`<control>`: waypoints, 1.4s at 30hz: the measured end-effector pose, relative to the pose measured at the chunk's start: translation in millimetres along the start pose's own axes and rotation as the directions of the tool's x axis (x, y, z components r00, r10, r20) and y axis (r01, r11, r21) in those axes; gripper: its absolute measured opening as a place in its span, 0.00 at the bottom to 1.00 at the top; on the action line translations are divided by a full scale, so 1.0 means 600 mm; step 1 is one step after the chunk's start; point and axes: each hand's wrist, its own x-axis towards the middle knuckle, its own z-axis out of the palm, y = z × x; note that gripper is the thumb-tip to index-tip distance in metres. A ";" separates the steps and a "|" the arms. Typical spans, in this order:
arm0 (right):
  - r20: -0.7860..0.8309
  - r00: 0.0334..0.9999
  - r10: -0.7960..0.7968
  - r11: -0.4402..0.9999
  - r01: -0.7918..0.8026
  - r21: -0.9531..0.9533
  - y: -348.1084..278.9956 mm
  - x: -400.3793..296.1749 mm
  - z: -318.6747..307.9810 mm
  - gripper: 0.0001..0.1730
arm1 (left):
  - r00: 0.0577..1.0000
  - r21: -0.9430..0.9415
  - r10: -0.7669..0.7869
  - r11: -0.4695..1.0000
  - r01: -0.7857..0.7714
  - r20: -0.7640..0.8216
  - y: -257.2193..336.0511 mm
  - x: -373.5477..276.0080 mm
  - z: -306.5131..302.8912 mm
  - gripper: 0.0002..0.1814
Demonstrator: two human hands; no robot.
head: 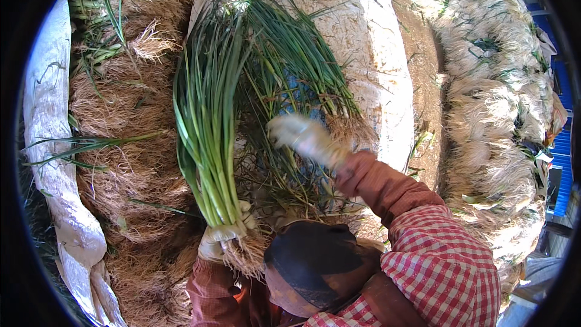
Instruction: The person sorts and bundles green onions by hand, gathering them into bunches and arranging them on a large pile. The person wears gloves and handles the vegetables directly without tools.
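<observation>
My left hand (pixel 224 236), in a pale glove, grips a bunch of long green leafy stalks with roots (pixel 209 145), like scallions, close above its roots. The leaves of this bunch reach up to the top of a sack. My right hand (pixel 302 138), also in a pale glove, is blurred and hangs over loose green leaves, with nothing seen in it; its fingers cannot be made out well. Just beyond it lies another bunch (pixel 313 59), its brown roots toward my right sleeve.
Brown-rooted bunches (pixel 136 181) are piled at the left beside a pale sheet (pixel 50 100). A whitish woven sack (pixel 376 41) lies ahead. At the right, past a strip of brown ground (pixel 424 77), stands a long heap of pale-rooted bunches (pixel 481 127).
</observation>
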 end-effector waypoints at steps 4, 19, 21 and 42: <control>-0.574 0.815 0.075 0.596 -0.498 -0.630 0.066 0.000 -0.175 0.15 | 0.993 -0.004 -0.122 0.993 0.122 -0.004 -0.016 0.025 -0.031 0.30; 0.216 0.972 0.091 0.940 -0.013 -0.340 0.023 -0.068 0.212 0.17 | 0.942 -0.052 -0.067 0.997 0.053 -0.329 -0.042 0.038 -0.011 0.15; 0.279 0.958 -0.066 0.810 0.215 -0.546 0.003 -0.053 0.201 0.15 | 0.934 -0.114 -0.088 0.992 0.052 -0.347 -0.049 0.041 -0.015 0.14; 0.436 0.575 0.692 0.311 0.307 -0.899 0.015 -0.142 -0.009 0.15 | 0.985 -0.222 -0.001 0.974 -0.038 -0.171 -0.017 0.034 -0.040 0.17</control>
